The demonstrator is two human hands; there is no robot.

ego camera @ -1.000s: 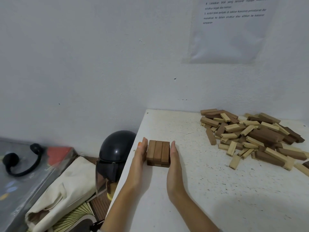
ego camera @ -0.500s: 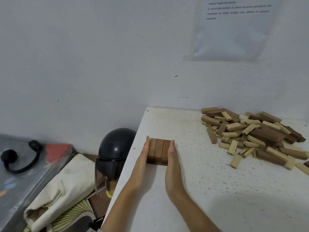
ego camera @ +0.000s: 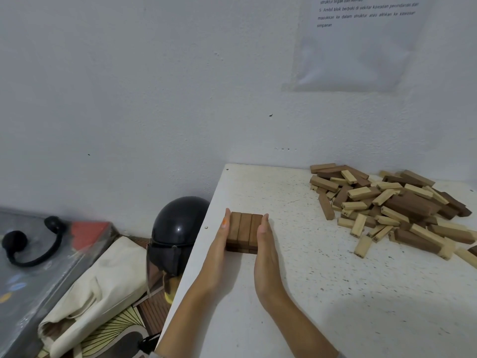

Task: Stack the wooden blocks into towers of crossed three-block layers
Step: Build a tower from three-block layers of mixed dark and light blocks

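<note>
A low stack of dark brown wooden blocks [ego camera: 244, 231] stands near the left edge of the white table [ego camera: 322, 293]. Its top layer is three blocks side by side, running away from me, with a lower layer showing beneath. My left hand [ego camera: 219, 250] presses flat against the stack's left side with straight fingers. Against the right side lies my right hand [ego camera: 265, 250], also flat. A loose pile of light and dark wooden blocks [ego camera: 395, 208] lies at the table's far right.
The table's left edge runs close beside my left hand. Beyond it, lower down, sit a black helmet [ego camera: 178, 233], a cream cloth bag [ego camera: 103, 288] and black headphones [ego camera: 33, 244] on a grey surface. A paper sheet [ego camera: 361, 42] hangs on the wall.
Both hands have closed in against the sides of the stack, squaring its blocks together. The stack stays in the same spot on the table.
</note>
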